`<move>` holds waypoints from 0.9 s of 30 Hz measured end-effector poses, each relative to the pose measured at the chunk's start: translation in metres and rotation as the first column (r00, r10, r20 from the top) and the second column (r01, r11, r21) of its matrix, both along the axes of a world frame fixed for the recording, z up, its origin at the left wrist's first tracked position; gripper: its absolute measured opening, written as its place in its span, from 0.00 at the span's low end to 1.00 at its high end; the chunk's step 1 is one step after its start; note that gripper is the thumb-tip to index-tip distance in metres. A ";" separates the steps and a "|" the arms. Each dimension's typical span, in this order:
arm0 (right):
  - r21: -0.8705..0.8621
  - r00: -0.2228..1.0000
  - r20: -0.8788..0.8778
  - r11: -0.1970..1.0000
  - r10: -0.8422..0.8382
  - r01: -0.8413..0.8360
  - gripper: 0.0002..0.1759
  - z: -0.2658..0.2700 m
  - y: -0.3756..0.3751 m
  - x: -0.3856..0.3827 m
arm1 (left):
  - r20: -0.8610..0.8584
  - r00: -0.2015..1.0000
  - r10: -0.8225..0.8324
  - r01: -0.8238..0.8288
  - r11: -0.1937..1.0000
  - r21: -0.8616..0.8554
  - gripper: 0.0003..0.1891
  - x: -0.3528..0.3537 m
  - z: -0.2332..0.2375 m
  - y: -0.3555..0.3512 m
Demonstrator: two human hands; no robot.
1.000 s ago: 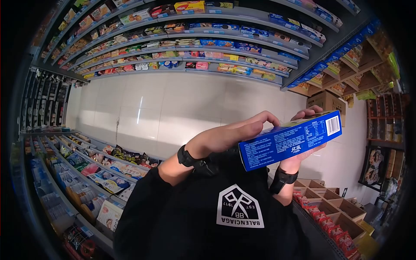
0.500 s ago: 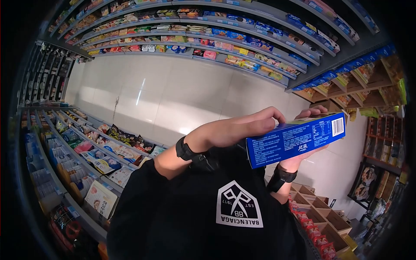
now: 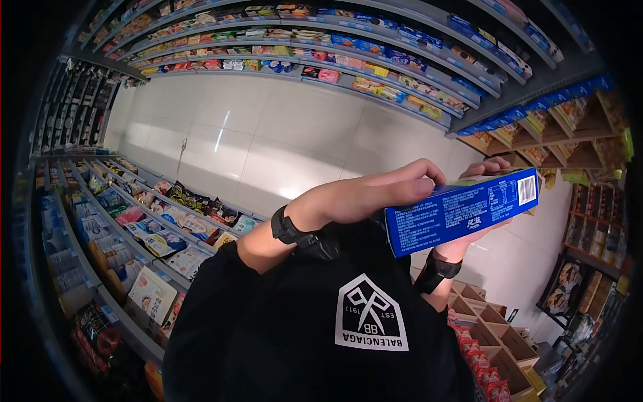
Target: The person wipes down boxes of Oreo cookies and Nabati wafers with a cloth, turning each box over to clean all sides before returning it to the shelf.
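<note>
A blue snack box point(image 3: 462, 213) with white print, a nutrition table and a barcode is held in front of my chest, tilted, one narrow printed side facing me. My left hand point(image 3: 392, 189) grips its left end, thumb along the upper edge and its other fingers partly hidden behind it. From below, my right hand point(image 3: 467, 246) supports the box; its fingertips show over the far edge near the right end, while the box hides the rest. Each wrist wears a black strap with a small device.
Shelves of packaged snacks point(image 3: 375, 47) curve along the far side. On the left, another shelf point(image 3: 167, 231) holds bags and tubs. Wooden bins point(image 3: 492, 335) with red packets stand at lower right, more wooden racks point(image 3: 556, 127) at upper right. Pale tiled floor point(image 3: 268, 134) lies between.
The view has shifted slightly, and the box and both hands sit a little further right in it. My grip on the box looks the same.
</note>
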State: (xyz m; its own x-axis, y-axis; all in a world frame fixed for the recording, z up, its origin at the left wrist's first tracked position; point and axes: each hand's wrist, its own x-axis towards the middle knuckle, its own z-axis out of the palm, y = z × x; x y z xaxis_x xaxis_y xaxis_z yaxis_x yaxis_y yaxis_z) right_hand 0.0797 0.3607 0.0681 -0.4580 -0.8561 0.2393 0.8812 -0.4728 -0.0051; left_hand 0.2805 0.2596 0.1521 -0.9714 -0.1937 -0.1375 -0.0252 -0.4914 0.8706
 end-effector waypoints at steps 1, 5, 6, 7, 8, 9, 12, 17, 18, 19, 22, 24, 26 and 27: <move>0.006 1.000 0.002 1.000 0.007 -0.007 0.46 0.000 0.001 -0.003 | -0.001 1.000 0.006 -0.006 1.000 0.015 0.40 -0.003 -0.001 0.002; -0.007 1.000 -0.019 1.000 -0.001 0.000 0.47 -0.003 0.005 -0.014 | 0.017 1.000 0.019 -0.020 0.996 0.081 0.41 -0.015 0.000 0.006; -0.018 1.000 -0.024 1.000 -0.005 0.005 0.47 -0.002 0.006 -0.016 | 0.012 1.000 0.011 -0.012 0.996 0.084 0.41 -0.018 0.000 0.007; -0.030 0.999 -0.029 0.999 -0.012 0.011 0.48 -0.001 0.006 -0.018 | 0.021 1.000 0.005 -0.007 0.997 0.081 0.42 -0.021 -0.001 0.007; -0.056 0.999 -0.041 0.998 -0.017 0.015 0.47 0.000 0.007 -0.020 | 0.030 1.000 -0.001 -0.001 0.997 0.077 0.43 -0.024 -0.001 0.007; -0.056 0.999 -0.045 0.998 -0.028 0.025 0.47 0.000 0.008 -0.023 | 0.026 1.000 -0.012 0.010 0.997 0.077 0.43 -0.028 -0.003 0.008; -0.068 0.998 -0.029 0.996 -0.053 0.051 0.47 -0.005 0.018 -0.034 | 0.017 0.999 -0.027 0.025 0.993 0.117 0.45 -0.042 -0.005 0.014; -0.055 0.992 -0.013 0.990 -0.127 0.126 0.47 -0.010 0.034 -0.056 | 0.027 0.995 -0.098 0.095 0.992 0.086 0.45 -0.067 -0.009 0.017; -0.067 0.991 -0.007 0.989 -0.130 0.130 0.46 -0.010 0.037 -0.059 | 0.037 0.993 -0.113 0.110 0.991 0.079 0.45 -0.072 -0.009 0.018; -0.065 0.990 -0.006 0.988 -0.140 0.139 0.46 -0.011 0.040 -0.063 | 0.037 0.992 -0.122 0.119 0.990 0.080 0.45 -0.077 -0.009 0.021; -0.045 0.989 -0.015 0.988 -0.148 0.147 0.45 -0.011 0.047 -0.073 | 0.040 0.992 -0.120 0.116 0.988 0.099 0.45 -0.090 -0.011 0.026; -0.070 0.993 0.029 0.990 -0.119 0.120 0.44 -0.011 0.052 -0.079 | 0.057 0.990 -0.133 0.126 0.986 0.106 0.45 -0.099 -0.010 0.029; -0.057 0.988 0.039 0.987 -0.148 0.150 0.44 -0.014 0.057 -0.086 | 0.073 0.988 -0.135 0.126 0.985 0.117 0.45 -0.108 -0.008 0.034; -0.041 0.984 0.041 0.984 -0.172 0.173 0.44 -0.015 0.060 -0.090 | 0.083 0.988 -0.132 0.121 0.984 0.131 0.45 -0.113 -0.008 0.036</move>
